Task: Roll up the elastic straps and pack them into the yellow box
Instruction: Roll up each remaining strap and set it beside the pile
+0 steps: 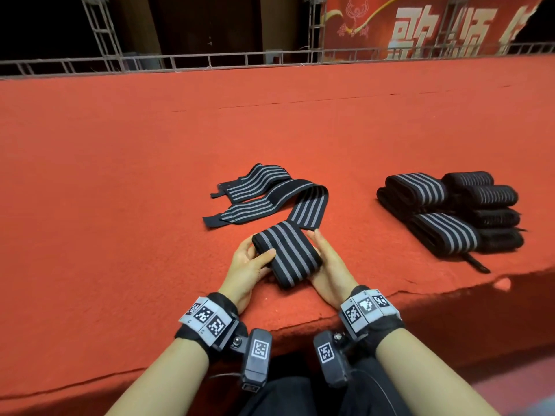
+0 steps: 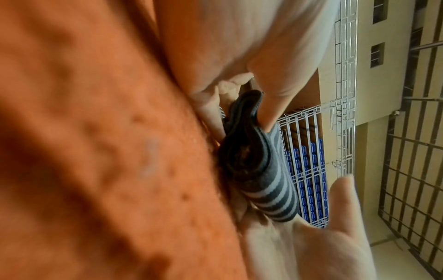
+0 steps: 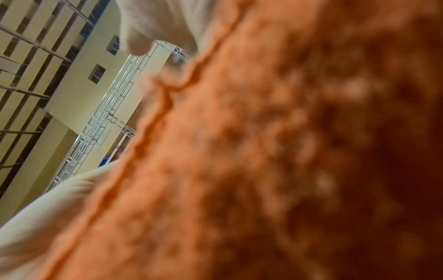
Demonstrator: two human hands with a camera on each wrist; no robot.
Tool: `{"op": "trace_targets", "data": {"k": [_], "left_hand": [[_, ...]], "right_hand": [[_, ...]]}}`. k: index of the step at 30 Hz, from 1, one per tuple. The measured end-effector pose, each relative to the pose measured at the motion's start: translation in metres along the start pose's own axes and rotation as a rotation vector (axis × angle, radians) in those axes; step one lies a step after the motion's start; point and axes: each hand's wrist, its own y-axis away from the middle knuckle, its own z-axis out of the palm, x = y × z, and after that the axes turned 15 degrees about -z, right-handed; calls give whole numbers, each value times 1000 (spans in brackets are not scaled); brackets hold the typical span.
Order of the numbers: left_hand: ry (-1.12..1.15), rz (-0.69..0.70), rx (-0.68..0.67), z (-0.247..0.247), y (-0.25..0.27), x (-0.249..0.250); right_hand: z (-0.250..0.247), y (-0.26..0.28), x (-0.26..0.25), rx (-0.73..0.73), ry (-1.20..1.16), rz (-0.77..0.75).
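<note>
A black elastic strap with grey stripes is partly rolled into a flat roll [image 1: 286,255] near the front edge of the red carpet. My left hand [image 1: 250,259] grips the roll's left end, thumb on top and fingers underneath. My right hand [image 1: 322,253] lies against its right end with fingers straight. The strap's loose tail [image 1: 309,207] runs back and left in folds [image 1: 261,187]. In the left wrist view the left thumb [image 2: 271,106] presses on the spiral end of the roll [image 2: 258,166], with the right hand [image 2: 335,236] beyond. The right wrist view is mostly blurred carpet. No yellow box is in view.
A pile of several rolled straps [image 1: 450,211] lies on the carpet to the right. The carpeted platform [image 1: 120,175] drops off at its front edge [image 1: 300,322] just below my wrists. Metal truss railing [image 1: 210,60] and a red banner [image 1: 420,25] stand at the back.
</note>
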Motion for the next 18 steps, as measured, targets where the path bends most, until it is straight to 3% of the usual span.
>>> {"op": "trace_targets", "data": {"k": [5, 10, 12, 18], "left_hand": [[-2, -12, 6, 8, 5, 4], [34, 24, -111, 50, 11, 29], [105, 34, -159, 73, 8, 39], [190, -146, -310, 173, -2, 45]], "right_hand": [[1, 5, 0, -7, 156, -23], [7, 4, -41, 17, 197, -91], [-1, -1, -69, 68, 194, -114], [-74, 2, -138, 310, 71, -128]]}}
